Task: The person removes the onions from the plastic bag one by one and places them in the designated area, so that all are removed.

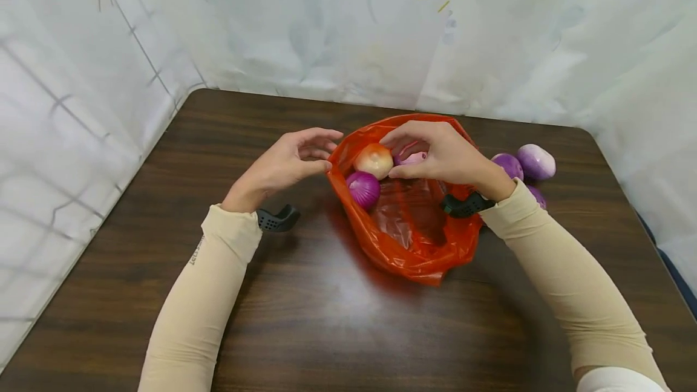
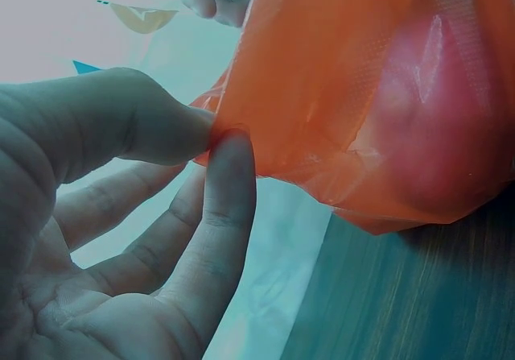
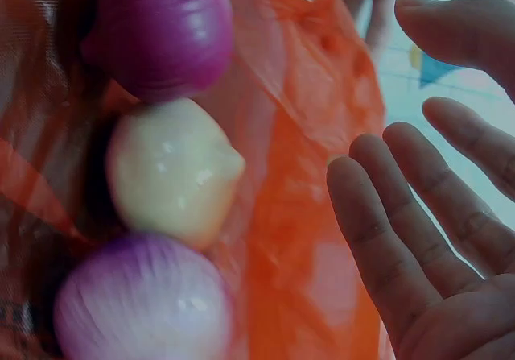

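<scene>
My left hand pinches the left rim of a red plastic bag between thumb and index finger, as the left wrist view shows. The bag lies with its mouth wide on the table. Inside it, in a row along the far left wall, are a deep purple onion, a yellow onion and a paler purple onion, which my right hand partly covers in the head view. Over the mouth of the bag, my right hand has its fingers loosely spread and holds nothing.
Several purple onions lie on the dark wooden table just right of the bag, partly behind my right wrist. A white patterned curtain stands along the table's back and left edges.
</scene>
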Demonstrator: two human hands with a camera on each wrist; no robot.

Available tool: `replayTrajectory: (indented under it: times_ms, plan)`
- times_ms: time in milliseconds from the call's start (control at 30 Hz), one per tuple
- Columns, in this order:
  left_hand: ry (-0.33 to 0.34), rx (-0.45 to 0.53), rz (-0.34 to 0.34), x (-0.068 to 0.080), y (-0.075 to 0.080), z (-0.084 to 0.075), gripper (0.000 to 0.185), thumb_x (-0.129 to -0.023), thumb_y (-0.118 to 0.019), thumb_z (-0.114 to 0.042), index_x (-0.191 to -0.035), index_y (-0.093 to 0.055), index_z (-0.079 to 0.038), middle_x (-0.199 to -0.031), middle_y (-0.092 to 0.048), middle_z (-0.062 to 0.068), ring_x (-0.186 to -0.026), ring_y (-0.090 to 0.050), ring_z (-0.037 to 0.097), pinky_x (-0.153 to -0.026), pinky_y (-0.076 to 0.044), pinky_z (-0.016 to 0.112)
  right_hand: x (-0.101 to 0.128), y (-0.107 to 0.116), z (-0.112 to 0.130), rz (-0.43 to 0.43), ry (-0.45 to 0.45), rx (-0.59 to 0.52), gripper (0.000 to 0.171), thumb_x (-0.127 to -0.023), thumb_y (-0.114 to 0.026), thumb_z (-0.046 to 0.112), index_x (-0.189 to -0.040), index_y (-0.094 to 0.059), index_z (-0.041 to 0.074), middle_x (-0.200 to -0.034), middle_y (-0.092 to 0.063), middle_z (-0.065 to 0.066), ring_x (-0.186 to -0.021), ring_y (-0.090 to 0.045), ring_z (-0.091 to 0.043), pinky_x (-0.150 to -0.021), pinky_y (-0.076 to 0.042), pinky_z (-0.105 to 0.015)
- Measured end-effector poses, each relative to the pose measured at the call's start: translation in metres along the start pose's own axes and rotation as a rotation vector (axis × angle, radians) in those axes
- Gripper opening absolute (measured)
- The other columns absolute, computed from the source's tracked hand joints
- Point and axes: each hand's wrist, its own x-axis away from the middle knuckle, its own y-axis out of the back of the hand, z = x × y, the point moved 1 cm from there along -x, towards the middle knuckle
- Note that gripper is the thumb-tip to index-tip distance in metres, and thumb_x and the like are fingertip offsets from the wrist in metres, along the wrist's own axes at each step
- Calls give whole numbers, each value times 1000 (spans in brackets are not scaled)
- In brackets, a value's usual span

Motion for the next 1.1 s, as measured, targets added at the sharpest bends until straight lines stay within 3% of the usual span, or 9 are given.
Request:
replayTrajectory:
  times_ms: [133, 733, 1100]
  plan:
    - [3, 1, 1, -1, -1, 0, 50, -97, -67, -7, -144, -58, -19, -135, -64, 9, -119, -65, 22, -93, -57, 26, -5, -10, -5, 27, 15, -5, 48, -83, -88, 22, -126, -69, 11, -117, -75, -9, -101, -75, -23, -91, -62, -42]
    - [4, -14, 10, -1, -2, 0, 52, -96, -68, -7, -145, -57, -19, -136, -63, 9, -119, -65, 22, -95, -55, 27, -15, -44, -16, 132, 47, -49, 54, -82, -89, 24, -129, -68, 11, -123, -73, -5, -104, -72, -17, -92, -62, -37]
    - [-9, -31, 28, -3, 0, 2, 52, -98, -66, -7, -148, -54, -15, -139, -61, 12, -122, -63, 26, -96, -55, 25, -20, -54, -22, 190, 12, 8, 55, -83, -88, 27, -131, -66, 11, -125, -72, -6, -106, -70, -20, -95, -61, -41]
